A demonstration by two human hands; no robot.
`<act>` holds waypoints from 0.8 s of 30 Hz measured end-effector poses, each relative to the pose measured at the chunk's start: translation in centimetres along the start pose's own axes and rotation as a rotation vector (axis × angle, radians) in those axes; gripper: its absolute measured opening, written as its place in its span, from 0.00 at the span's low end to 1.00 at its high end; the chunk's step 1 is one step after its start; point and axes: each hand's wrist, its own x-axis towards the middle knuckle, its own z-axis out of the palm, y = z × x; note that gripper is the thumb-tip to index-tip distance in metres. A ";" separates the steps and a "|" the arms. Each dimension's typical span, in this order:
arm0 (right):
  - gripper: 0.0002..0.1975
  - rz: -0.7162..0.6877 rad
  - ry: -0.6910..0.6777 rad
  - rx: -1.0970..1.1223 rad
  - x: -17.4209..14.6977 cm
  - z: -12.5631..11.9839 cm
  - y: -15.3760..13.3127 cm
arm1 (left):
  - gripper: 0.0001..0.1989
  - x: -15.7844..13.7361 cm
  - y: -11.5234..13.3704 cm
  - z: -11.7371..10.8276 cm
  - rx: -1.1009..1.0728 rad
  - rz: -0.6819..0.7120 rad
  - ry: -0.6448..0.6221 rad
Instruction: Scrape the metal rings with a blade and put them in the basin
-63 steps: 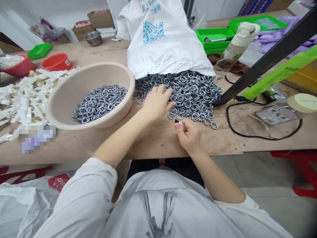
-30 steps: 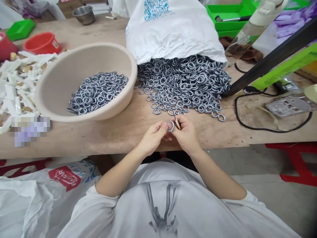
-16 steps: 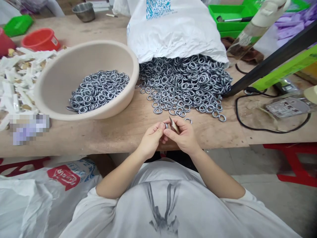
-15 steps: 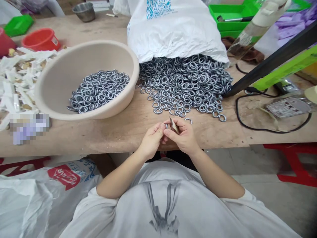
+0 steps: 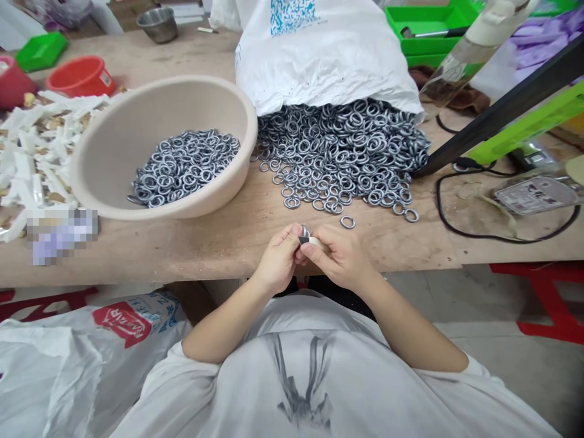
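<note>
Between its thumb and fingers my left hand [image 5: 279,257] pinches a grey ring [image 5: 305,230]. My right hand [image 5: 342,252] is closed round a small knife [image 5: 314,242] with a pale handle, its dark blade lying against the ring. Both hands meet over the front edge of the wooden table [image 5: 191,255]. One loose ring [image 5: 347,222] lies just beyond my right hand. Behind it a heap of grey rings [image 5: 337,158] spills from a white sack [image 5: 319,67]. More rings [image 5: 187,164] fill the bottom of a beige basin [image 5: 104,152] at the left.
Pale strips [image 5: 36,164] are piled at the far left beside a red tub [image 5: 82,76]. On the right, a dark slanted bar [image 5: 497,115], a black cable [image 5: 456,228] and a clear labelled jar [image 5: 531,196] occupy the table. Green trays [image 5: 424,30] stand at the back.
My right hand has turned the knife, so its blade now points left onto the ring rather than upward. The view has shifted slightly. My left hand still pinches the ring.
</note>
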 end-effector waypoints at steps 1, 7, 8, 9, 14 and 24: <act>0.20 0.001 -0.022 0.005 0.0 0.0 0.1 | 0.26 0.0 0.0 0.0 -0.001 -0.005 -0.003; 0.23 0.282 -0.012 0.038 0.8 -0.9 2.4 | 0.25 -1.1 0.2 -0.8 0.089 -0.036 -0.181; 0.22 0.337 -0.005 -0.010 1.0 -0.9 2.8 | 0.25 -1.4 0.3 -1.3 0.103 -0.037 -0.184; 0.20 0.365 -0.027 -0.072 1.2 -0.8 3.1 | 0.24 -1.5 0.5 -1.8 0.108 -0.027 -0.155; 0.14 0.352 -0.274 -0.358 1.5 0.6 2.7 | 0.18 -1.5 1.8 -4.8 0.135 0.084 0.069; 0.15 0.645 -0.099 0.496 2.2 0.7 1.0 | 0.27 -0.7 0.8 -3.7 0.259 0.015 0.052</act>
